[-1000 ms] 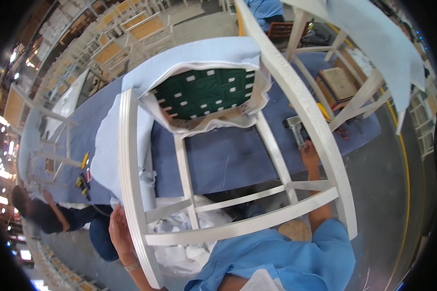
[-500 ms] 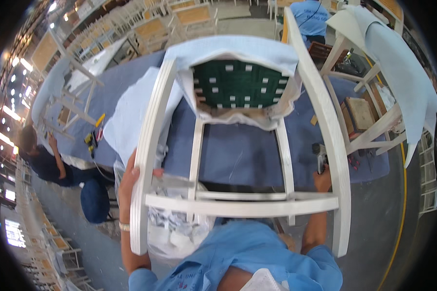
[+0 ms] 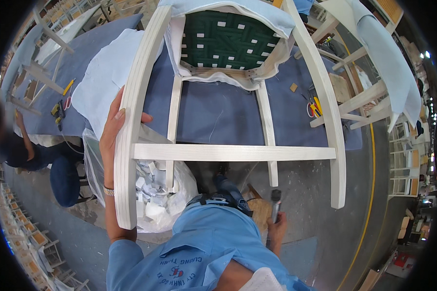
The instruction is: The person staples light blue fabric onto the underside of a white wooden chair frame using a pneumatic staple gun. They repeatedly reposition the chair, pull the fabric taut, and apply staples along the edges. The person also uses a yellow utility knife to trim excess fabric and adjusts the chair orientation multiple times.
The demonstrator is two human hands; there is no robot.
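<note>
A white wooden chair frame lies tipped on the blue-covered table, its legs pointing toward me. Dark green webbing shows on the seat's underside, with pale blue fabric and a white lining wrapped around the seat edge. My left hand is closed around the long wooden piece at the chair's left side. Low at my right side, away from the chair, my right hand grips a grey and black handheld tool that looks like an air staple gun. Part of that tool is hidden by the hand.
Pale blue cloth and a yellow-black tool lie on the table's left. Yellow-handled hand tools lie right of the chair. Below are a plastic bag of scraps and a wooden stool. A co-worker sits left; another fabric-draped chair stands right.
My right hand has come down and inward with the tool, from beside the chair's right leg to near my hip. The view has tilted lower; my left hand stays on the chair.
</note>
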